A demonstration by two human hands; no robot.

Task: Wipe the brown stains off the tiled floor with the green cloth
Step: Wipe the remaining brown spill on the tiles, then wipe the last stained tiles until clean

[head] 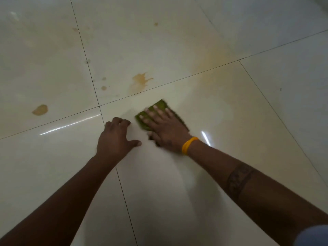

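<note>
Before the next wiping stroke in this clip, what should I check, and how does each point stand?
1. Right hand flat on the green cloth, fingers straight: ok.
2. Cloth lying on the tiled floor: ok, though motion blur hides its near edge.
3. Left hand braced on the floor beside the cloth, holding nothing: ok.
4. Splash-shaped brown stain just beyond the cloth wiped away: not ok.
5. Oval brown stain on the left tile wiped away: not ok.
6. Whether the cloth is damp: cannot tell.
</note>
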